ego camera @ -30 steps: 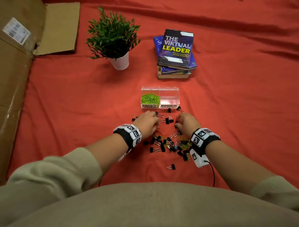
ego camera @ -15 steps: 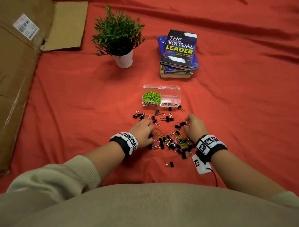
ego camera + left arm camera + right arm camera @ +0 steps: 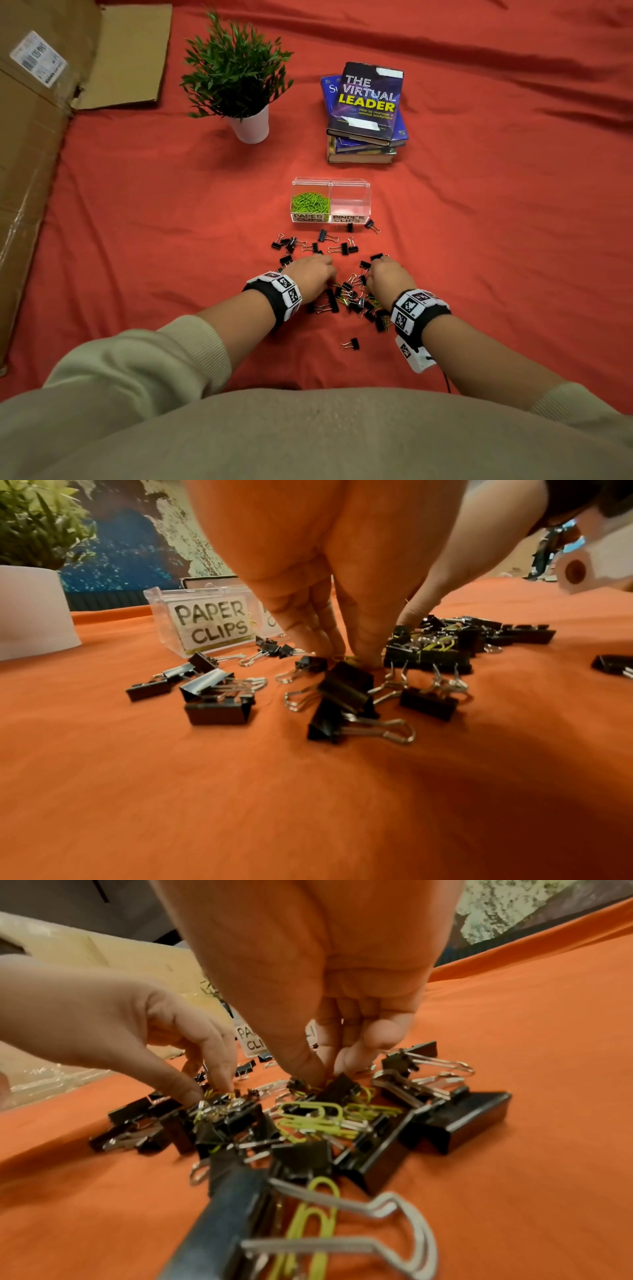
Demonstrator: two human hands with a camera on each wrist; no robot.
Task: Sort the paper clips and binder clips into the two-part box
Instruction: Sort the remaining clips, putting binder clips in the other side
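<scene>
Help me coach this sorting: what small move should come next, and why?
Probably the left hand should lift its pinched green paper clip toward the clear plastic box's PAPER CLIPS compartment; green clips remain tangled among the black binder clips.

- two-part box: clear plastic, upright on red cloth; labels "PAPER CLIPS" left, "BINDER CLIPS" right; left part holds green paper clips
- binder clips: black, silver handles, scattered just before box; loose green paper clips tangled among them
</scene>
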